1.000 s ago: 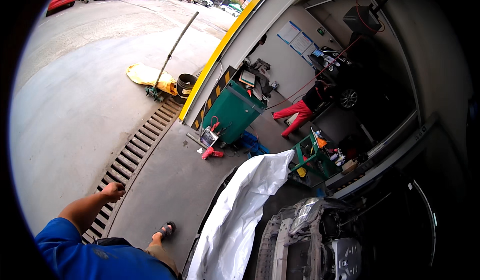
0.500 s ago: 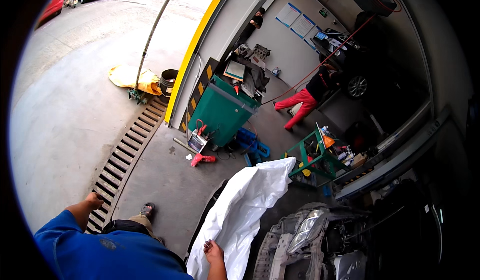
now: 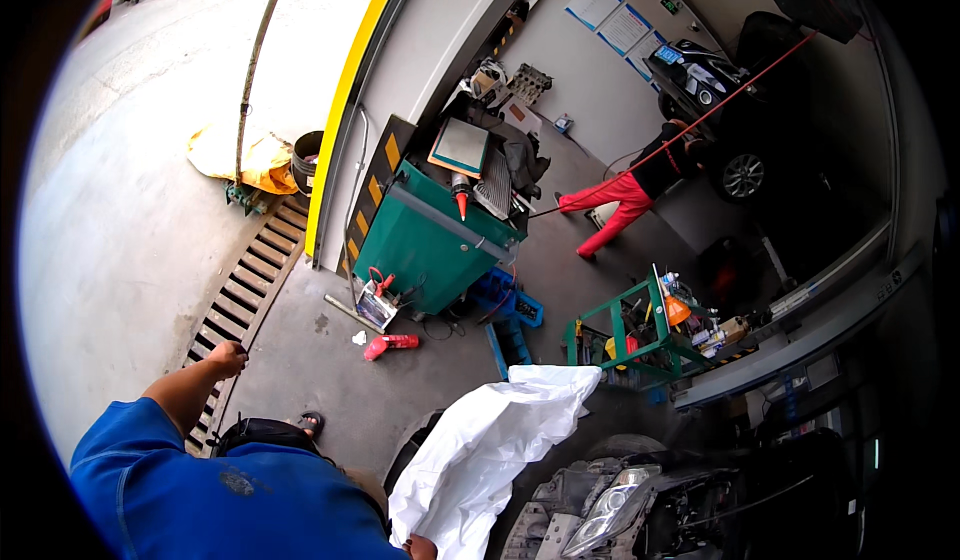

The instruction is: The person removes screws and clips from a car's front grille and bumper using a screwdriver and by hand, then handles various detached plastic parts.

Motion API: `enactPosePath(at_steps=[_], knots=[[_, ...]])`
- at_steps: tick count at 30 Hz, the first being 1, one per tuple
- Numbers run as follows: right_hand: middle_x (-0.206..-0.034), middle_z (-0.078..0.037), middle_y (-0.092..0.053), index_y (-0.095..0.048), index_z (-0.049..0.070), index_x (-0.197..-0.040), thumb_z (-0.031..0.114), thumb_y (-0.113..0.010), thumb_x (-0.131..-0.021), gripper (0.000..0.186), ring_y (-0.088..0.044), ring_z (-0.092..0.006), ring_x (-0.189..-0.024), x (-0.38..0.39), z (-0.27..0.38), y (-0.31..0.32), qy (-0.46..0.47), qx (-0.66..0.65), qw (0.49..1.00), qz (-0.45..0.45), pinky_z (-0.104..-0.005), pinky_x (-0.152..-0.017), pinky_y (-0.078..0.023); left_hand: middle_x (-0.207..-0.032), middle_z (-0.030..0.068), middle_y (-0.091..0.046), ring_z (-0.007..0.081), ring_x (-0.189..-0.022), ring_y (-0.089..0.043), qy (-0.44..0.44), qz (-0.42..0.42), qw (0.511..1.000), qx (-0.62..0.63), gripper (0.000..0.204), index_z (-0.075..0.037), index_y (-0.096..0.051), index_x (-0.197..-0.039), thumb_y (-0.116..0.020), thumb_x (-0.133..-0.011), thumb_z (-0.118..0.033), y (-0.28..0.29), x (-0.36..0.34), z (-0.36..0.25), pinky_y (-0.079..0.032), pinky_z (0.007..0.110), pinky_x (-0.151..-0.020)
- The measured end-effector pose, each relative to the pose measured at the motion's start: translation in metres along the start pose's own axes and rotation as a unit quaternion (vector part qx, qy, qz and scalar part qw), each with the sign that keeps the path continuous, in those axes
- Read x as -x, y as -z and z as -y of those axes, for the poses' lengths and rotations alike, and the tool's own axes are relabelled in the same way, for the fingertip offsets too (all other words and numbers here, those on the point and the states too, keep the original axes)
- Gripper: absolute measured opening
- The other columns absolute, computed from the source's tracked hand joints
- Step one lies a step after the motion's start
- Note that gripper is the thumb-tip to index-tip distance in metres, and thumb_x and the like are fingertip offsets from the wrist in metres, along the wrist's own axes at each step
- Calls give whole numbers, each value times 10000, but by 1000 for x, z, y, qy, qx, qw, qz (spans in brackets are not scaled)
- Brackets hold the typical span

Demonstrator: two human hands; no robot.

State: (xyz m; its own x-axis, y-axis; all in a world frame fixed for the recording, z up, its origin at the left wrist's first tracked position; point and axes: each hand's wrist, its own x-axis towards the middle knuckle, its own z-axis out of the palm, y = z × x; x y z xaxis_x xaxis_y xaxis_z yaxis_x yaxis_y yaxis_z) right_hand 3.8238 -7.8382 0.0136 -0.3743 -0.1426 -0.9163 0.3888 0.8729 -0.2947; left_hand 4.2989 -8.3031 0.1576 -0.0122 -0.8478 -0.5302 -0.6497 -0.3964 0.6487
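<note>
My left hand (image 3: 230, 359) hangs over the slotted floor drain with its fingers curled in; whatever they hold, if anything, is too small to tell. At the lower edge, my right hand (image 3: 421, 548) is mostly cut off, beside the bottom of a crumpled white plastic sheet (image 3: 500, 430); its fingers are hidden and whether it touches the sheet is unclear. A dark curved edge (image 3: 408, 457) shows along the sheet's left side. Right of the sheet is a car front with its bumper off, its headlight (image 3: 612, 510) and inner frame exposed.
Ahead stands a green cabinet (image 3: 425, 245) topped with tools, with a red tool (image 3: 391, 346) and blue bins (image 3: 510, 340) on the floor nearby. A green tool cart (image 3: 625, 330) is farther right. A co-worker in red trousers (image 3: 620, 205) bends by a car. The drain grate (image 3: 235, 300) runs left.
My view has shifted forward toward the cabinet. My left hand has come up and right; my right hand has dropped to the lower edge, and the sheet sits lower in view.
</note>
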Motion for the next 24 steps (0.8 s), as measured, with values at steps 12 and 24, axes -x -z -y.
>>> enactPosePath(at_steps=[12,24], knots=[[-787,-62,-612,-583,5,-958,173,-571,-860,195,-618,-178,-615,-110,243,72,29,-117,992,26,-285,-483,-473,-756,73,-681,159,-644,-651,21,43,996,-73,198,-19,-657,-897,-578,-842,-193,-99,-121,-267,-530,299,-601],[-873,-70,-631,-580,25,-1057,207,-588,-878,255,-635,-174,-677,-154,554,157,137,-110,984,25,-278,-531,-483,-802,98,-679,173,-689,-651,-28,132,987,-92,230,-2,-647,-952,-534,-866,-184,-154,-180,-449,-529,305,-649]])
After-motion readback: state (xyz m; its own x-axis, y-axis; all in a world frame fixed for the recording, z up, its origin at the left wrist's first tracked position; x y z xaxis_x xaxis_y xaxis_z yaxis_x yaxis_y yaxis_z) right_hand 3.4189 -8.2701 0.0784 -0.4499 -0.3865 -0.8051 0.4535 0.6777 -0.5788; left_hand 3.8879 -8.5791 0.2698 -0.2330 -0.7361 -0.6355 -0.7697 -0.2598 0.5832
